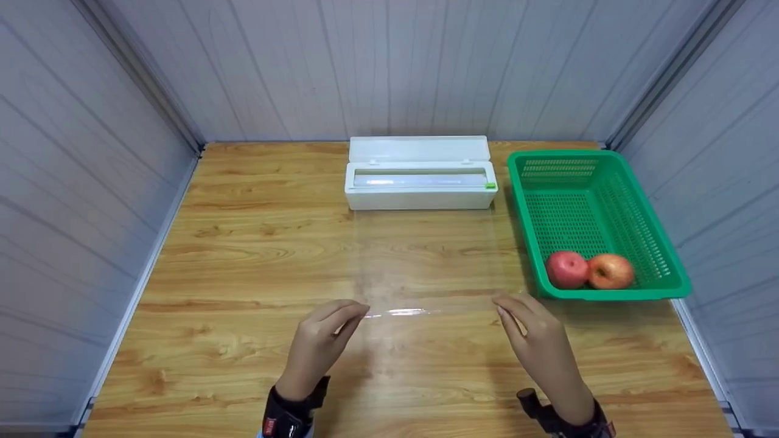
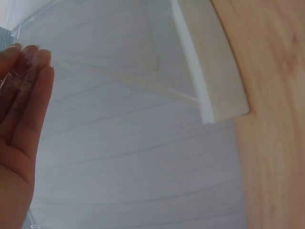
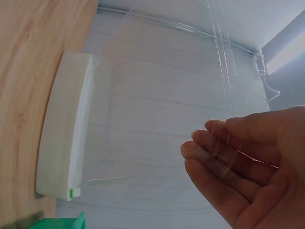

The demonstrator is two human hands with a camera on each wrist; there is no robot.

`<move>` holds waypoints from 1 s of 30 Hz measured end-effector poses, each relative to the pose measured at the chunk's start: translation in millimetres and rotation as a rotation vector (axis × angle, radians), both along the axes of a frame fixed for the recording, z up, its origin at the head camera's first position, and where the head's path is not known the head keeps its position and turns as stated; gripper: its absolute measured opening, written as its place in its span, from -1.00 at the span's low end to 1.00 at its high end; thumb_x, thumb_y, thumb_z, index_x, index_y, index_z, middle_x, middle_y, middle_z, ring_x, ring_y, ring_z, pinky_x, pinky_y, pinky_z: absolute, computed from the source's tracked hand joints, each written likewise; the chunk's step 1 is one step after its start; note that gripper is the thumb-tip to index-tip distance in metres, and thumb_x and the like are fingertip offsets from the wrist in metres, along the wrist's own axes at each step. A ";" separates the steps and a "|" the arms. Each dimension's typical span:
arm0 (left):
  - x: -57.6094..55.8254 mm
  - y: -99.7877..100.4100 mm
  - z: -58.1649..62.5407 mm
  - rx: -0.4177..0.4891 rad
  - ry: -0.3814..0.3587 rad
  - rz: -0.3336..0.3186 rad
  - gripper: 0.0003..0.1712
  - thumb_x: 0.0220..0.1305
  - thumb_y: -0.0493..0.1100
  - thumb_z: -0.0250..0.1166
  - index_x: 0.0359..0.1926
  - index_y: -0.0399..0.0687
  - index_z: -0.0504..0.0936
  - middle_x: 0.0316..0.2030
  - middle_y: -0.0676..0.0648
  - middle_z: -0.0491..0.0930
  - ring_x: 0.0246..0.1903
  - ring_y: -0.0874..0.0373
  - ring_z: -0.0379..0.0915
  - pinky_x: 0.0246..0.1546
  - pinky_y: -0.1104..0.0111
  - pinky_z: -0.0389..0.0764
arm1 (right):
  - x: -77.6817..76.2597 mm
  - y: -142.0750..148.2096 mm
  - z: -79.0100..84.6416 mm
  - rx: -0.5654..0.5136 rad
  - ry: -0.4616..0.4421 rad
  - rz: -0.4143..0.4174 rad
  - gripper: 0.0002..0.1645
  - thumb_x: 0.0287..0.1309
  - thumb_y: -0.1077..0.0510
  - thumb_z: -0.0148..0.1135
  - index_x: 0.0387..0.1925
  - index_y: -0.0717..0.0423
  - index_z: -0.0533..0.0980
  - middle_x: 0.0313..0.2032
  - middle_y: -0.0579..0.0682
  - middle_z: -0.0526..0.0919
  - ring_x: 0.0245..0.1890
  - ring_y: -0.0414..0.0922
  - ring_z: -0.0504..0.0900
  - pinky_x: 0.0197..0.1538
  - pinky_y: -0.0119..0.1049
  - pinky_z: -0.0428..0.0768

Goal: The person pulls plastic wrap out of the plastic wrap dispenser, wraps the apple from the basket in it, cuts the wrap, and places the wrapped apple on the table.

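Left hand (image 1: 319, 337), right hand (image 1: 538, 331) pinching edge of thin, clear, glossy plastic film (image 1: 406, 312), taut from white oblong lidded box (image 1: 420, 201).

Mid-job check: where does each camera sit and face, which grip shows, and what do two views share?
Head: worn on the head, facing forward and down at table, white box, clear film and green basket; left grip and right grip show.
Left wrist: worn there, facing across the clear film toward the white box; left grip alone shows.
Right wrist: worn there, facing across the clear film toward the white box; right grip alone shows.
Head and right wrist share the green basket, mostly cut off in the latter.
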State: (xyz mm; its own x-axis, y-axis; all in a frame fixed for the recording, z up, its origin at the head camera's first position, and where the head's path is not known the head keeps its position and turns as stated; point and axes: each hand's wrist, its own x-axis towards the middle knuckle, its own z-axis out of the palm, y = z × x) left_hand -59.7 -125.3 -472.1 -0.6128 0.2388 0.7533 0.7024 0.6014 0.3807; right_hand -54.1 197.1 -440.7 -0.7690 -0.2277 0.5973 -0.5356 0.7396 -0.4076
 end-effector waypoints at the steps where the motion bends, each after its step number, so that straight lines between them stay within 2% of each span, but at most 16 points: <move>1: 1.3 0.4 -4.0 0.006 -0.026 -0.002 -0.74 -0.06 -0.40 0.41 -0.29 -0.07 0.69 -0.37 0.09 0.67 -0.34 0.28 0.61 -0.26 0.61 0.57 | 1.3 0.4 -2.7 0.011 -0.014 -0.007 -0.69 -0.12 0.42 0.36 -0.26 0.14 0.64 -0.27 -0.02 0.68 -0.28 -0.17 0.65 -0.23 -0.48 0.59; 6: 6.3 1.1 -23.8 0.030 -0.167 -0.009 -0.78 -0.01 -0.37 0.38 -0.31 -0.02 0.68 -0.38 0.11 0.68 -0.34 0.30 0.62 -0.24 0.65 0.56 | 5.2 0.5 -16.3 0.063 -0.054 -0.034 -0.74 -0.13 0.39 0.38 -0.30 0.14 0.64 -0.31 -0.02 0.67 -0.28 -0.14 0.66 -0.26 -0.32 0.64; 11: 5.2 0.8 -38.2 0.055 -0.250 -0.015 -0.79 -0.02 -0.38 0.38 -0.34 -0.03 0.67 -0.38 0.11 0.68 -0.34 0.28 0.62 -0.22 0.63 0.56 | 4.5 0.2 -29.3 0.072 -0.103 -0.037 -0.79 -0.11 0.36 0.38 -0.33 0.13 0.64 -0.35 -0.01 0.67 -0.30 -0.13 0.67 -0.28 -0.28 0.65; 14: 5.0 0.8 -45.0 0.070 -0.298 -0.026 -0.80 -0.04 -0.39 0.39 -0.36 -0.07 0.67 -0.39 0.10 0.68 -0.36 0.27 0.61 -0.20 0.65 0.53 | 4.8 -0.2 -35.4 0.076 -0.163 -0.044 -0.82 -0.08 0.35 0.36 -0.35 0.12 0.63 -0.35 -0.03 0.66 -0.30 -0.13 0.66 -0.27 -0.27 0.65; 18: 6.3 0.4 -50.5 0.083 -0.416 -0.023 -0.86 0.00 -0.34 0.37 -0.36 -0.09 0.68 -0.39 0.08 0.68 -0.36 0.28 0.61 -0.22 0.60 0.57 | 4.8 -0.9 -42.8 0.088 -0.228 -0.052 -0.85 -0.04 0.35 0.34 -0.36 0.13 0.62 -0.34 -0.04 0.66 -0.28 -0.14 0.66 -0.24 -0.26 0.65; 23: 5.4 -0.3 -57.0 0.111 -0.604 0.003 -0.90 0.12 -0.24 0.32 -0.31 -0.12 0.69 -0.35 0.06 0.69 -0.32 0.25 0.61 -0.24 0.45 0.63 | 3.1 -1.9 -53.8 0.094 -0.243 -0.032 -0.89 -0.02 0.34 0.32 -0.38 0.15 0.61 -0.35 -0.04 0.65 -0.32 -0.14 0.66 -0.28 -0.27 0.65; 30: 4.0 3.9 -68.3 0.119 -0.796 0.031 -0.87 0.17 -0.21 0.27 -0.27 -0.12 0.69 -0.31 0.06 0.69 -0.26 0.23 0.60 -0.15 0.39 0.61 | -0.2 -0.6 -71.8 0.135 -0.253 -0.017 -0.93 0.07 0.24 0.27 -0.44 0.19 0.61 -0.40 -0.04 0.66 -0.41 -0.10 0.66 -0.37 -0.25 0.62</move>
